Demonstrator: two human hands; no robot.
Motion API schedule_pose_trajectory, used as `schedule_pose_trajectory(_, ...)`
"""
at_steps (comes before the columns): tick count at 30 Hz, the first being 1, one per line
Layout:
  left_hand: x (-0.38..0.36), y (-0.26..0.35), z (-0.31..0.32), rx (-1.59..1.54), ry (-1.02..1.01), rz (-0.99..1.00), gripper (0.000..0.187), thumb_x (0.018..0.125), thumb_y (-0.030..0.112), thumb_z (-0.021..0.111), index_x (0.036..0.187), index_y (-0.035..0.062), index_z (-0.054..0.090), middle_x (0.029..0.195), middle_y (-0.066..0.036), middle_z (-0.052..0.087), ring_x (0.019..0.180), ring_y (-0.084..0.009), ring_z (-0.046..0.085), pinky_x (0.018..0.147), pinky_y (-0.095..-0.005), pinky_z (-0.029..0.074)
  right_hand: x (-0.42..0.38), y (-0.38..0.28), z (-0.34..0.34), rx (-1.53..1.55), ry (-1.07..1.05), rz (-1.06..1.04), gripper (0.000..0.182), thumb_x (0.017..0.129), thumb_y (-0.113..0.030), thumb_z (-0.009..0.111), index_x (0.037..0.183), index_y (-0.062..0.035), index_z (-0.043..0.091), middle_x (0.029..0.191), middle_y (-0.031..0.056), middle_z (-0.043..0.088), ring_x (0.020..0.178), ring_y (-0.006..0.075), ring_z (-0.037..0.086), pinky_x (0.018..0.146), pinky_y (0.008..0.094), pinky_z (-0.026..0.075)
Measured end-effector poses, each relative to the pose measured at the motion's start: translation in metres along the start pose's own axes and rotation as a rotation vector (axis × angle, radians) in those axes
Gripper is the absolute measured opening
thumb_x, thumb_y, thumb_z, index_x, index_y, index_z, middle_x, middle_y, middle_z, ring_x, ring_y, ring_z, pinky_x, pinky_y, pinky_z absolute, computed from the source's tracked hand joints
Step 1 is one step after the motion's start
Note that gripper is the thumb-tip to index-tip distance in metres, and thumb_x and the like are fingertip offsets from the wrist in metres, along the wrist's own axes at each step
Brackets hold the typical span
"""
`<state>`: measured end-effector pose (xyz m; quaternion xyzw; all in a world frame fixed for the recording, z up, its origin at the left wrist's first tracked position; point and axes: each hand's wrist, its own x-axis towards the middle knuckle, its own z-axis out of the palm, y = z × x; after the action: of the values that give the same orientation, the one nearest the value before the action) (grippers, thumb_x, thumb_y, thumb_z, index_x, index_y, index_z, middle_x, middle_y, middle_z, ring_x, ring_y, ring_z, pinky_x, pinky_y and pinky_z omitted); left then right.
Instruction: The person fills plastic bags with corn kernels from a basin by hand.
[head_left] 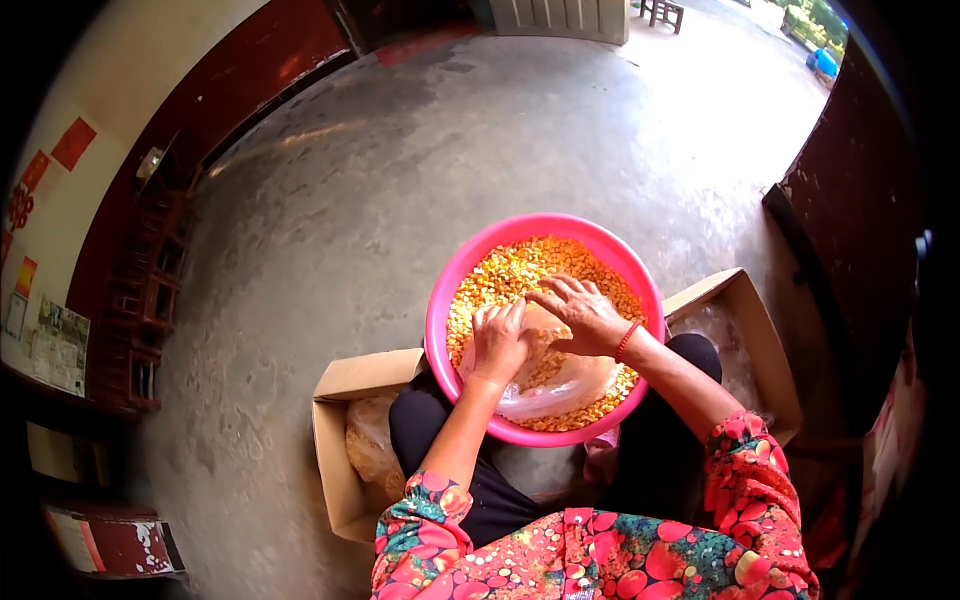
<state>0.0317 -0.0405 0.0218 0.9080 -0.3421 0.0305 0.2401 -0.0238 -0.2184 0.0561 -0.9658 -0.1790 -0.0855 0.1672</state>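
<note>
A pink basin (640, 272) full of yellow-orange corn kernels (510, 268) rests at my lap, between my knees. On the kernels lies a clear plastic bag (545, 398) with some kernels in or under it. My left hand (499, 340) is closed on the bag's upper left edge, fingertips pinched. Just right of it, my right hand (583, 317) is over the bag with its fingers spread, a red bead bracelet at the wrist. Whether its thumb touches the bag is unclear.
Cardboard boxes stand either side of my legs, the left one (368, 375) holding a bag of kernels (374, 440), the right one (765, 345) holding clear plastic (715, 345). Wooden chairs (145, 290) line the left wall. A small stool (663, 14) is near the doorway.
</note>
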Motion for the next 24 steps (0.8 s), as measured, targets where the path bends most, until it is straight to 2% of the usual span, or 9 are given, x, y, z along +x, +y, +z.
schedule_pose_trajectory(1, 0.0, -0.004, 0.005, -0.043, 0.012, 0.054, 0.058, 0.068, 0.015, 0.068, 0.123, 0.0132, 0.049, 0.105, -0.011, 0.06, 0.101, -0.0261, 0.055, 0.089, -0.0407, 0.037, -0.003, 0.003, 0.011, -0.019, 0.006, 0.033, 0.078, 0.066, -0.03, 0.072, 0.133, -0.0165, 0.036, 0.12, 0.013, 0.047, 0.116, 0.0306, 0.042, 0.09, 0.0458, 0.037)
schedule_pose_trajectory(2, -0.001, -0.007, 0.009, -0.086, 0.022, 0.106, 0.056, 0.068, 0.012, 0.067, 0.122, 0.0132, 0.05, 0.104, -0.012, 0.061, 0.098, -0.0258, 0.056, 0.088, -0.0399, 0.037, -0.005, 0.003, 0.018, 0.039, 0.02, 0.078, 0.059, 0.07, -0.028, 0.068, 0.123, -0.013, 0.046, 0.112, 0.0122, 0.053, 0.11, 0.029, 0.048, 0.088, 0.0448, 0.038)
schedule_pose_trajectory(4, 0.0, 0.009, -0.01, -0.142, -0.043, 0.069, 0.053, 0.068, 0.01, 0.066, 0.119, 0.0121, 0.052, 0.102, -0.014, 0.061, 0.096, -0.0272, 0.058, 0.088, -0.0404, 0.038, 0.001, 0.002, 0.017, 0.043, -0.256, 0.163, 0.029, 0.077, -0.024, 0.059, 0.101, -0.0092, 0.055, 0.101, 0.0114, 0.058, 0.099, 0.0264, 0.055, 0.084, 0.0419, 0.041)
schedule_pose_trajectory(7, -0.001, 0.023, -0.026, -0.288, -0.002, 0.09, 0.044, 0.07, 0.017, 0.068, 0.111, 0.011, 0.055, 0.105, -0.012, 0.059, 0.098, -0.0309, 0.055, 0.086, -0.039, 0.043, -0.001, 0.008, 0.033, -0.026, -0.065, 0.129, 0.012, 0.08, -0.019, 0.053, 0.084, -0.008, 0.054, 0.086, 0.011, 0.062, 0.085, 0.0259, 0.06, 0.076, 0.0406, 0.044)
schedule_pose_trajectory(11, -0.006, 0.007, -0.009, -0.442, -0.101, 0.175, 0.036, 0.071, 0.02, 0.069, 0.104, 0.0132, 0.057, 0.099, -0.008, 0.057, 0.096, -0.0287, 0.055, 0.084, -0.0389, 0.043, -0.003, 0.017, 0.043, -0.014, -0.136, 0.235, 0.012, 0.082, -0.018, 0.05, 0.089, -0.0075, 0.053, 0.068, 0.0102, 0.061, 0.072, 0.0286, 0.062, 0.069, 0.041, 0.046)
schedule_pose_trajectory(15, -0.008, 0.02, -0.017, -0.157, 0.0, 0.253, 0.024, 0.069, 0.01, 0.064, 0.092, 0.0119, 0.059, 0.09, -0.007, 0.056, 0.09, -0.0266, 0.056, 0.078, -0.0381, 0.044, -0.002, 0.012, 0.036, 0.075, -0.203, 0.337, 0.017, 0.08, -0.02, 0.055, 0.091, -0.0078, 0.052, 0.077, 0.0141, 0.061, 0.076, 0.0299, 0.061, 0.07, 0.0416, 0.046)
schedule_pose_trajectory(18, -0.007, 0.008, -0.01, -0.116, -0.013, 0.252, 0.017, 0.069, 0.006, 0.061, 0.086, 0.0106, 0.059, 0.086, -0.007, 0.057, 0.086, -0.0262, 0.056, 0.075, -0.0383, 0.044, -0.003, 0.012, 0.033, 0.154, -0.043, 0.197, 0.028, 0.075, -0.023, 0.063, 0.096, -0.0086, 0.053, 0.088, 0.0144, 0.059, 0.086, 0.0302, 0.059, 0.073, 0.0405, 0.046)
schedule_pose_trajectory(20, -0.001, -0.001, -0.006, -0.16, 0.055, 0.196, 0.013, 0.071, 0.001, 0.057, 0.081, 0.0083, 0.059, 0.077, -0.008, 0.06, 0.078, -0.0273, 0.058, 0.071, -0.0377, 0.045, 0.002, 0.006, 0.021, 0.122, 0.08, -0.049, 0.041, 0.069, -0.028, 0.069, 0.103, -0.0107, 0.053, 0.094, 0.0117, 0.056, 0.093, 0.0299, 0.056, 0.077, 0.0392, 0.045)
schedule_pose_trajectory(24, 0.001, 0.0, -0.002, -0.208, 0.1, 0.074, 0.016, 0.07, -0.001, 0.058, 0.084, 0.0072, 0.061, 0.083, -0.008, 0.062, 0.082, -0.0266, 0.059, 0.073, -0.0389, 0.046, 0.0, 0.012, 0.031, 0.104, -0.023, 0.027, 0.031, 0.076, -0.021, 0.062, 0.105, -0.0114, 0.055, 0.089, 0.0092, 0.056, 0.089, 0.0281, 0.056, 0.077, 0.039, 0.045)
